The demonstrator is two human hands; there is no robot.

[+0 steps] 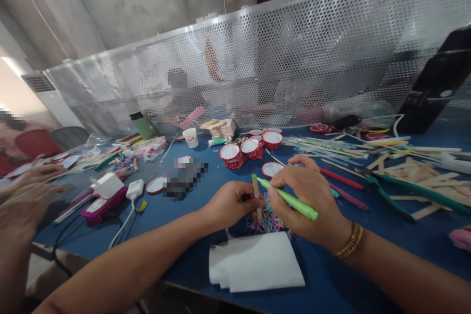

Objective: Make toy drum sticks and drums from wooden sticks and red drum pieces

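Pinched upright in the fingers of my left hand (pixel 232 204) is a wooden craft stick (pixel 255 192), its top end coloured green. My right hand (pixel 307 196), with a gold bracelet at the wrist, grips a bright green marker (pixel 296 202) like a pen. The marker's tip points at the stick's top and is close to it or touching; I cannot tell which. Below both hands lies a tangle of colourful thin strands (pixel 270 218), partly covered by my hands. In front of it, near the table edge, is a folded white cloth or paper (pixel 257 262).
Small red-rimmed drums (pixel 231 155) stand beyond my hands. On the right lie green-handled pliers (pixel 390 184) and loose craft sticks (pixel 423 171). At left are a white charger (pixel 135 189) and another person's hands (pixel 27 196). A perforated metal screen (pixel 235 54) rises behind.
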